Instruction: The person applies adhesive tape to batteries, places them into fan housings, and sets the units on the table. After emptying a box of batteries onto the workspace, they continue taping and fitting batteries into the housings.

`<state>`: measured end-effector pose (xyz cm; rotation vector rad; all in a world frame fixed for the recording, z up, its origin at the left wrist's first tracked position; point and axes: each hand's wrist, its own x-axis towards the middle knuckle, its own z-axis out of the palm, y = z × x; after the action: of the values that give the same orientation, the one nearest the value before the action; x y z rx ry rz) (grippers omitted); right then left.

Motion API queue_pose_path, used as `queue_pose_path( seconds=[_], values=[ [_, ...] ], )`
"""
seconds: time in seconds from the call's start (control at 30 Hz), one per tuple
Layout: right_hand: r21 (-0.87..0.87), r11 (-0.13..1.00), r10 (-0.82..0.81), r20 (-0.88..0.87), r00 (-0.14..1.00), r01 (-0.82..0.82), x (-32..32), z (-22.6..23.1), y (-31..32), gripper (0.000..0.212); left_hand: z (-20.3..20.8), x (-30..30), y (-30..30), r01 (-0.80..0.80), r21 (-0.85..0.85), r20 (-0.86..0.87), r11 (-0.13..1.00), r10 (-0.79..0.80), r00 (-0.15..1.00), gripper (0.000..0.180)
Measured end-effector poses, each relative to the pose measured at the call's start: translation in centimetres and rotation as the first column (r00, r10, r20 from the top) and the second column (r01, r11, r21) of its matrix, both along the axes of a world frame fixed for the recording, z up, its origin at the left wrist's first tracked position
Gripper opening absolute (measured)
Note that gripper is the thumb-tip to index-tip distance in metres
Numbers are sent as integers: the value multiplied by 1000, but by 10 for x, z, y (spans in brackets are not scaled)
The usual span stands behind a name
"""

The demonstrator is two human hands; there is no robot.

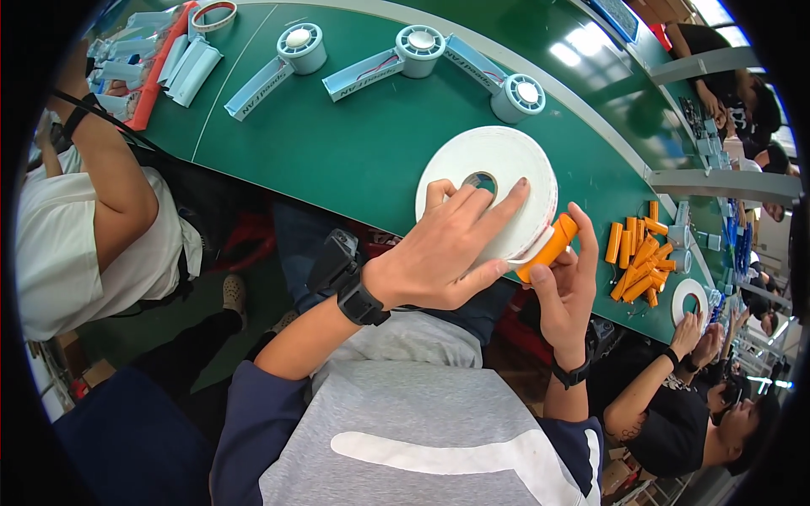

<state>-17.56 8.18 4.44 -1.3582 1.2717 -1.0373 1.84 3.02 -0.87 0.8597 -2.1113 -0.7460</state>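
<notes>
A large white roll of tape point(449, 162) is held over the table's near edge. My left hand point(443, 240) grips it, fingers across its face and around the core hole, thumb at the lower rim. In my right hand point(564, 299) is an orange cylindrical battery point(553, 246), pinched between thumb and fingers. The battery's side is against the rim of the roll, where a short white strip of tape shows between them. The underside of the roll is hidden.
Three light-blue handheld fan bodies point(301, 49) lie along the green table point(278, 152). Several orange batteries point(645, 261) are piled at right, near another tape roll point(690, 297). A red-edged bin point(160, 67) holds blue casings at left. Co-workers sit on both sides.
</notes>
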Motion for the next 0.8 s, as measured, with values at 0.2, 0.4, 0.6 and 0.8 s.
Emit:
queue_pose_path(
  seconds=[0.2, 0.4, 0.6, 0.8],
  values=[
    [-7, 998, -55, -109, 993, 55, 12, 16, 1, 63, -3, 1, 1, -8, -109, 22, 994, 11, 1000, 76],
    [65, 995, -74, -71, 995, 79, 8, 12, -7, 61, -11, 0, -2, -22, -234, 140, 972, 57, 988, 74],
    [148, 988, -45, -28, 999, 48, 8, 12, -9, 61, -20, 0, 2, -31, -168, 96, 985, 48, 994, 70],
    [94, 993, -62, -43, 997, 66, 5, 2, -9, 63, 0, 0, 0, -31, -76, -26, 997, 29, 999, 69]
  ],
)
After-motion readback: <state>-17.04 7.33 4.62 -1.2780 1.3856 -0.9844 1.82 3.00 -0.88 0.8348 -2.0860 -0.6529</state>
